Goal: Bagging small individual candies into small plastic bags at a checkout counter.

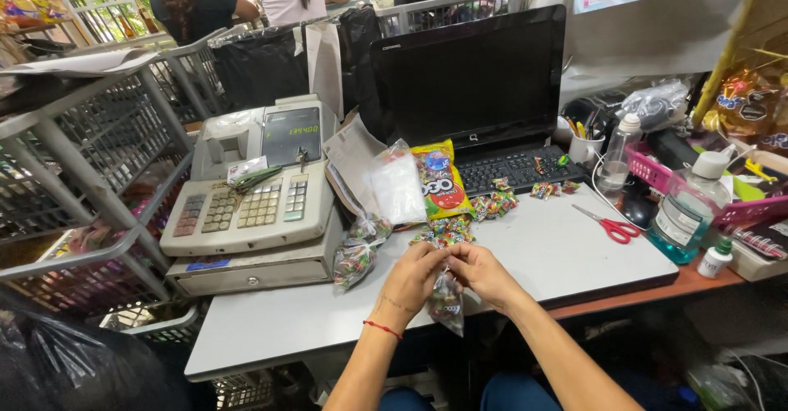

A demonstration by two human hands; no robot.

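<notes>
Fingers pinch shut the neck of a small clear bag of wrapped candies above a grey counter.

Both sets of fingers close on the top of the small candy bag (447, 303): the left hand (410, 278), with a red thread at the wrist, and the right hand (480, 270) meet over its mouth while the filled part hangs below them, just off the desk (271, 329). Two filled bags (355, 259) already lie beside the cash register (246, 206). A pile of loose candies (447, 229) waits near the open yellow candy packet (442, 181), with empty clear bags (396, 188) alongside, so by the look of it the bagging is partway through. Red-handled scissors (611, 227) lie well apart.
</notes>
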